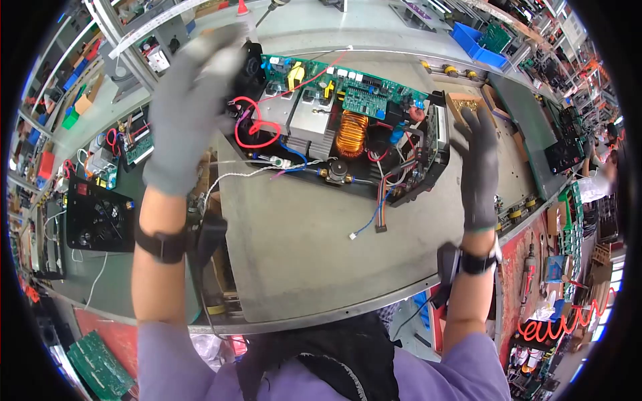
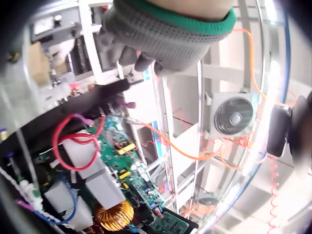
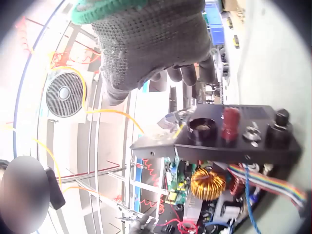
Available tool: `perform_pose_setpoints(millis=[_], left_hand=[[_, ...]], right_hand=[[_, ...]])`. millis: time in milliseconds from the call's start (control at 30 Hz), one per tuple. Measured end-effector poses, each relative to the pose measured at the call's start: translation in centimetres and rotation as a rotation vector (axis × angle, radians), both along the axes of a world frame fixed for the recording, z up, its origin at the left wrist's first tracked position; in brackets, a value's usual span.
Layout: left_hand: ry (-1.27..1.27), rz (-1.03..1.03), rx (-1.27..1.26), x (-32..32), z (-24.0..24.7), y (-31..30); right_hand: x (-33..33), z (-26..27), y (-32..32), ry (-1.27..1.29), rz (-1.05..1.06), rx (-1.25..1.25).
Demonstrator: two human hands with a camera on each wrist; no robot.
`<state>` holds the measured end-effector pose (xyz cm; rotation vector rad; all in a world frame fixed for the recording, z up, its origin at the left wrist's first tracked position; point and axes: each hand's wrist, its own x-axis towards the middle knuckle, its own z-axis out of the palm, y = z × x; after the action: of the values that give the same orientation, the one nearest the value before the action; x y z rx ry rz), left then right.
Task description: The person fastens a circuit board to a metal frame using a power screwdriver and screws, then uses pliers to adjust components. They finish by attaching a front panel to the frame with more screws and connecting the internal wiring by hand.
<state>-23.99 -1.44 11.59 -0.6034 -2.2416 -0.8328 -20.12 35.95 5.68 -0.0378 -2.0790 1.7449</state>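
An opened electronic unit with a black chassis [image 1: 438, 164] lies across the worktable. Along its far side runs a green circuit board [image 1: 408, 93], with a copper-wound coil [image 1: 352, 136] and silver heat sinks [image 1: 309, 123] in front. My gloved left hand [image 1: 190, 110], blurred, is raised by the unit's left end, near a loop of red wire [image 1: 257, 143]; it holds nothing visible. Beside the right end panel [image 3: 224, 152] my gloved right hand [image 1: 479, 170] has its fingers extended, holding nothing. A rainbow ribbon cable [image 1: 382, 200] hangs from the unit's near side.
Another black unit [image 1: 100, 217] lies on the left bench. At the right is a dark green surface [image 1: 525, 127] with a black part on it. A blue bin [image 1: 476, 45] stands at the back right. A coiled orange hose [image 1: 562, 327] lies at lower right.
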Motion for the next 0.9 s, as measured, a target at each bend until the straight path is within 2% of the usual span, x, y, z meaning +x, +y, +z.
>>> perform_pose_setpoints(millis=[33,67,133,167,200,233,300,333,433,500,533,600,633,667,733,900], left_hand=[[-0.11,-0.057,-0.009,-0.1,1.0,2.1],[-0.098,-0.089,-0.11,-1.1,1.3,3.6],[0.117,-0.085,-0.411,-4.2,-0.3,5.2],[0.114,-0.075,-0.405,-4.5,-0.5,6.0],[-0.044,-0.025,-0.487,-4.7,-0.6,6.8],[-0.204,0.023,-0.568,-5.0,-0.8,7.1],[-0.141,0.074,-0.592,-5.7,-2.0,7.1],[-0.075,0.115,-0.617,-5.7,-2.1,7.1],[-0.166,0.089,-0.608,-5.9,-1.8,7.1],[-0.129,0.102,-0.616,-6.5,-2.2,7.0],[-0.091,0.115,-0.624,-6.5,-2.1,7.0],[-0.102,0.131,-0.639,-6.5,-2.0,6.9],[-0.112,0.136,-0.658,-6.3,-1.9,7.1],[-0.114,0.13,-0.657,-6.1,-2.1,7.2],[-0.061,0.08,-0.618,-5.6,-2.3,6.7],[-0.058,0.128,-0.636,-5.4,-2.5,7.2]], right_hand=[[-1.5,0.3,-0.2,0.009,0.04,0.05],[-2.8,0.6,-0.6,0.017,0.083,0.101],[-6.0,-0.8,-0.2,0.034,0.171,0.101],[-6.2,-0.5,-0.9,-0.093,0.217,-0.037],[-6.2,-0.4,-1.7,-0.221,0.261,-0.176],[-6.4,-0.8,-1.4,-0.224,0.269,-0.172],[-6.6,-2.2,-0.6,-0.321,0.221,-0.368],[-5.9,-1.7,-1.8,-0.249,0.194,-0.461],[-6.5,-2.8,-1.1,-0.218,0.145,-0.434],[-6.4,-2.7,-1.2,-0.228,0.042,-0.481],[-6.2,-2.1,-0.7,-0.26,0.103,-0.528],[-5.9,-2.5,-0.3,-0.164,0.32,-0.69],[-5.5,-1.9,-1.4,-0.119,0.204,-0.627],[-4.8,-0.7,-3.3,-0.173,-0.014,-0.485],[-5.5,-1.1,-2.4,-0.205,0.058,-0.517],[-6.5,-0.8,-3.5,-0.256,0.092,-0.562]])
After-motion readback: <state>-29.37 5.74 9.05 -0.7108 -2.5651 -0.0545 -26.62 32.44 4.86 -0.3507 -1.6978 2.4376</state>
